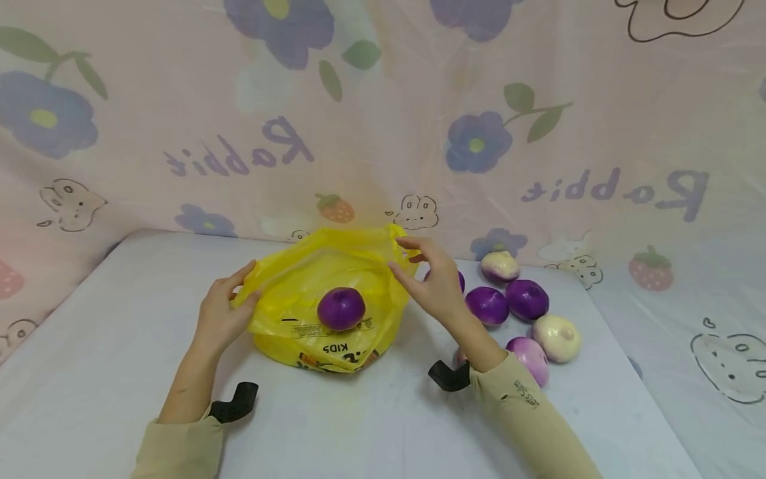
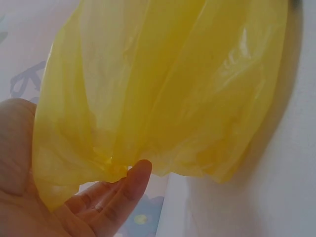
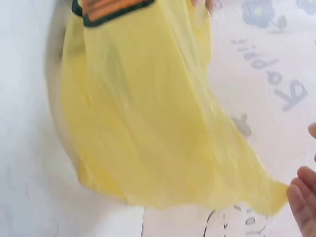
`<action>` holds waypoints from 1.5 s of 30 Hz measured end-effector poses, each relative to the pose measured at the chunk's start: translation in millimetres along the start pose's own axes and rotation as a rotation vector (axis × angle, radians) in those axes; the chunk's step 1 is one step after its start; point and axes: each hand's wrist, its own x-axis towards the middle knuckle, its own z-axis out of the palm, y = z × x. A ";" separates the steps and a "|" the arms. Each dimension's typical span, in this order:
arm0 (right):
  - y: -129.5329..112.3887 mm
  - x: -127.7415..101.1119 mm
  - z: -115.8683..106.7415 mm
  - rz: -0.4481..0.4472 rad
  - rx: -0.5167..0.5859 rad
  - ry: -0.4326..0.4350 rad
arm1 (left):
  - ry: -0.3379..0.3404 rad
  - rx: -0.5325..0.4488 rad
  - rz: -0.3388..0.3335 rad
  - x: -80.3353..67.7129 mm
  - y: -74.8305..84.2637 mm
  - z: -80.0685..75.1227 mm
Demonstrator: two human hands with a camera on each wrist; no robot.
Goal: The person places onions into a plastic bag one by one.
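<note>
A yellow plastic bag point(image 1: 299, 299) lies in the middle of the white table point(image 1: 90, 372), its mouth held wide. One purple onion point(image 1: 341, 308) shows inside it. My left hand point(image 1: 230, 303) grips the bag's left rim between thumb and fingers; in the left wrist view the yellow film point(image 2: 163, 89) drapes over my palm. My right hand point(image 1: 427, 276) pinches the right rim, and in the right wrist view the bag point(image 3: 148, 123) is drawn to a point at my fingertips point(image 3: 303, 202). Several onions lie just right of that hand.
The loose onions include purple ones point(image 1: 487, 305) point(image 1: 526, 299) and pale ones point(image 1: 499, 266) point(image 1: 556, 337). A flowered pink curtain point(image 1: 383, 133) hangs close behind the table. The table's right edge point(image 1: 628, 372) runs just past the onions.
</note>
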 end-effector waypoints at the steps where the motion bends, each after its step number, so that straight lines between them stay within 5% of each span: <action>1: 1.5 0.1 -2.8 0.013 0.001 0.022 | 0.001 0.002 0.002 -0.5 0.4 -0.5; 7: 10.2 -2.5 -15.0 0.112 0.003 0.092 | -0.006 0.007 0.009 -1.8 0.3 -0.5; 19: 37.8 -18.6 -25.6 0.512 0.023 -0.052 | -0.018 -0.003 -0.001 -2.5 -1.1 -1.7; 31: 57.6 -29.1 -32.6 0.524 -0.173 -0.206 | -0.024 0.006 -0.007 -3.0 -2.1 -0.8; 45: 72.4 -26.5 -34.2 0.650 -0.203 -0.367 | -0.034 0.000 -0.021 -4.0 -1.4 4.2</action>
